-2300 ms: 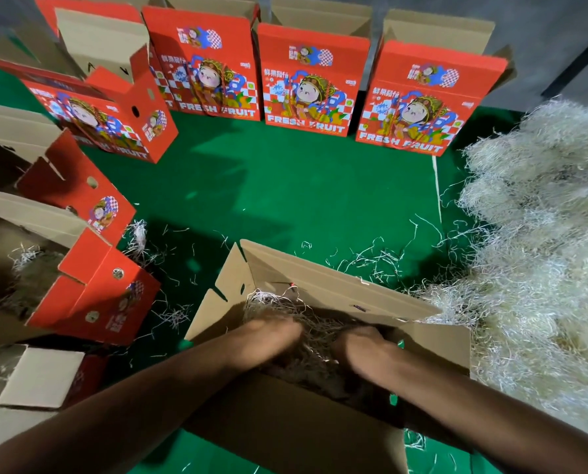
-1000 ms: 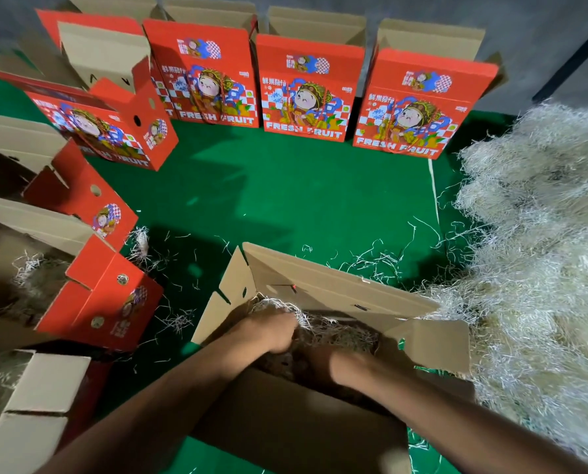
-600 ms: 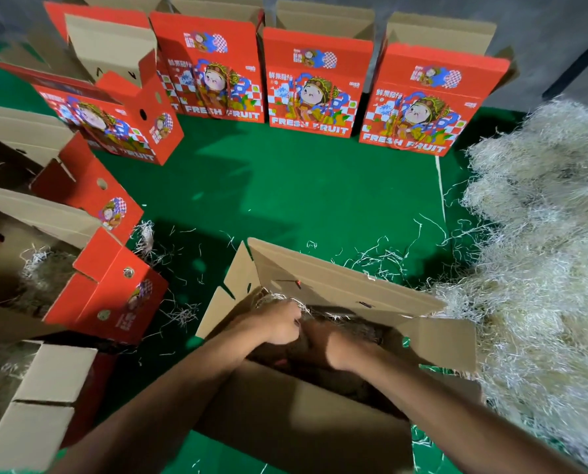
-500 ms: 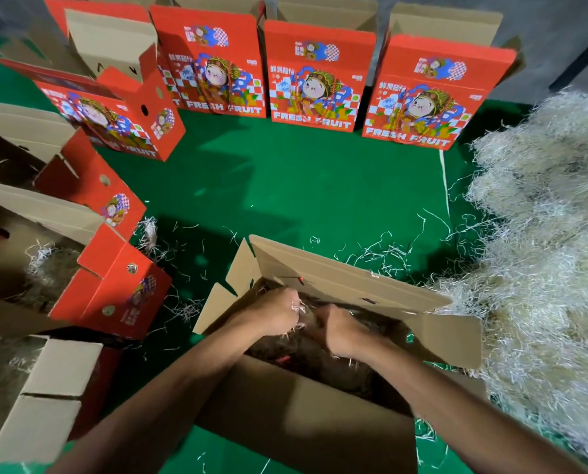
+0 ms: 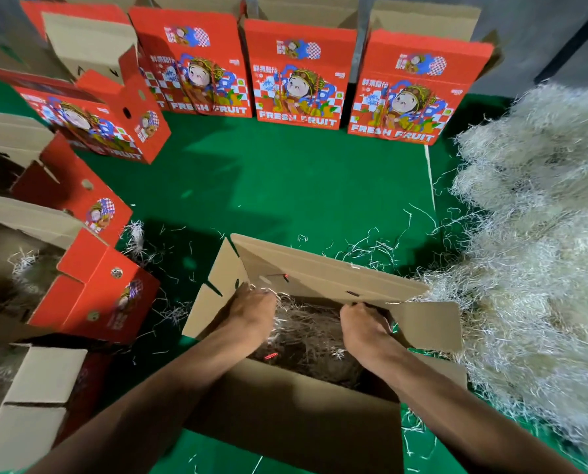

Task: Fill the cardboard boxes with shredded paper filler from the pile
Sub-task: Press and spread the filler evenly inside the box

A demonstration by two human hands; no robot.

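An open cardboard box (image 5: 285,415) stands right in front of me, its flaps spread, with shredded paper filler (image 5: 306,333) inside. Both my hands are down in it. My left hand (image 5: 251,313) is at the far left corner with its fingers curled into the shreds; strands stick out beside the fingertips. My right hand (image 5: 364,323) is at the far right corner, next to the right flap, fingers curled down into the filler with the tips hidden. The big pale pile of shredded paper (image 5: 532,254) lies to the right, touching the box.
Three upright red "FRESH FRUIT" boxes (image 5: 299,77) line the back of the green mat (image 5: 285,186). More open red boxes (image 5: 94,289) stand at the left, some holding filler. A plain cardboard flap (image 5: 35,401) is at the lower left. Loose strands litter the mat.
My hands were together in the middle of the box; they have now moved apart, left hand toward the left corner and right hand toward the right corner.
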